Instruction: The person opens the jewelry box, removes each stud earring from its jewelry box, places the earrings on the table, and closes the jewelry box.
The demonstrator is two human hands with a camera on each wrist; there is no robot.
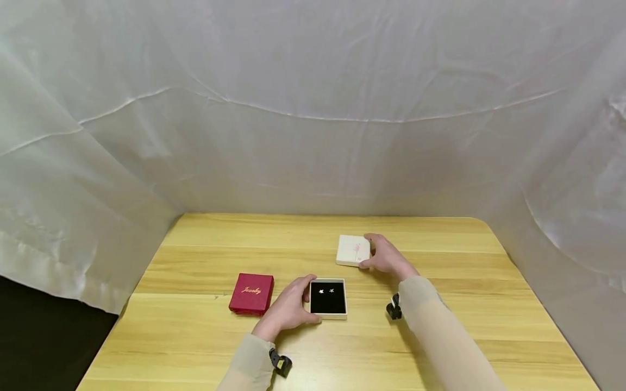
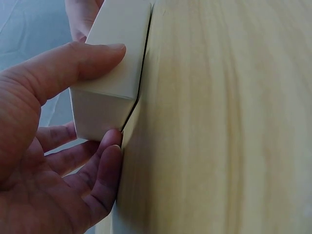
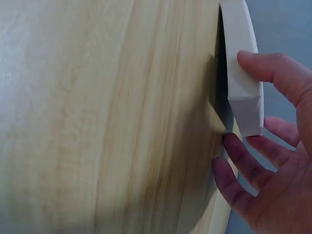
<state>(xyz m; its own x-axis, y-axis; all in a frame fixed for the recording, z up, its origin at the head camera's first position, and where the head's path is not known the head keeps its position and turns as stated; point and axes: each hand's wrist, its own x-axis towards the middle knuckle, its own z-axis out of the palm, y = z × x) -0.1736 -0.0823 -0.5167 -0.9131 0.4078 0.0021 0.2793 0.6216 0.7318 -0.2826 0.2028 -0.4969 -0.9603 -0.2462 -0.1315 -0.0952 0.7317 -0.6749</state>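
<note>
A small white box base [image 1: 329, 316] lies on the wooden table with a black insert [image 1: 327, 304] inside. Two star-shaped stud earrings [image 1: 321, 291] sit on that insert. My left hand [image 1: 287, 305] grips the base from its left, thumb along the near side, and the left wrist view shows the thumb pressed on the white wall [image 2: 114, 68]. Farther back, my right hand [image 1: 388, 257] pinches a white lid [image 1: 351, 248] with a pink flower print by its right side. In the right wrist view a dark gap shows between the lid [image 3: 241, 78] and the table.
To the left of my left hand lies a closed red jewelry box [image 1: 251, 293] with gold lettering. The wooden table [image 1: 195, 336] extends around both hands. Pale cloth [image 1: 313, 163] hangs behind the table and at its sides.
</note>
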